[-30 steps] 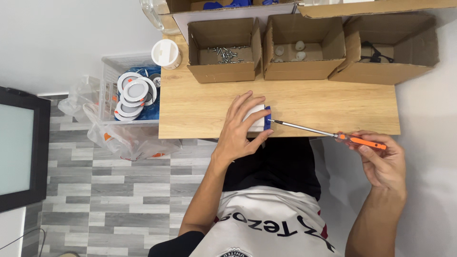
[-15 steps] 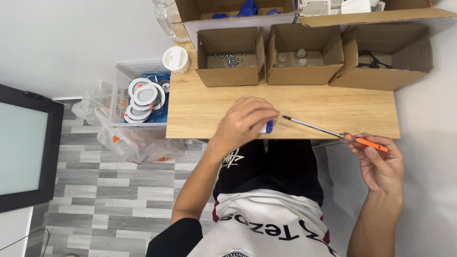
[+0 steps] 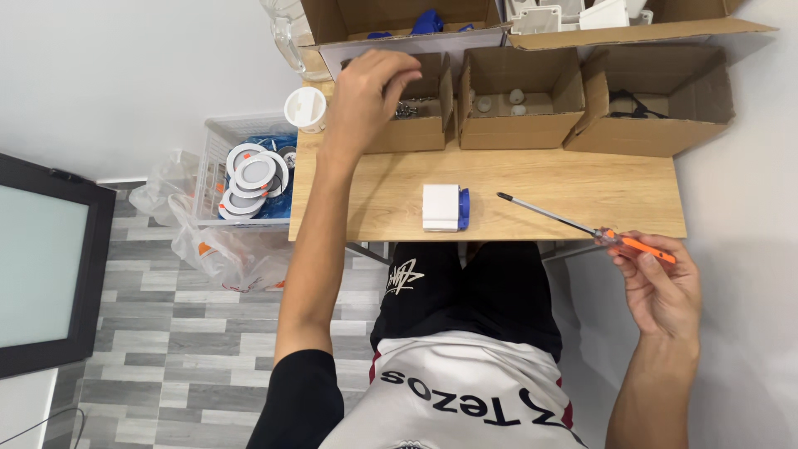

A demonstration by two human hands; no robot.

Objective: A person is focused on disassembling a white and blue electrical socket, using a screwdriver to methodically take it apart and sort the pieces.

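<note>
A white square box with a blue back lies on the wooden table near its front edge, untouched. My left hand is stretched to the far left, fingers curled over the cardboard box of metal screws; whether it holds anything I cannot see. My right hand is off the table's right front corner, holding an orange-handled screwdriver whose shaft points left toward the white box.
Two more cardboard boxes line the table's back, with larger boxes stacked behind. A white cup stands at the left corner. A plastic bin of round white lamps sits left of the table, and a dark screen stands at far left.
My left hand let go of the white box and reached back to the screw box. The white box now lies uncovered. The right hand keeps the screwdriver, hardly moved.
</note>
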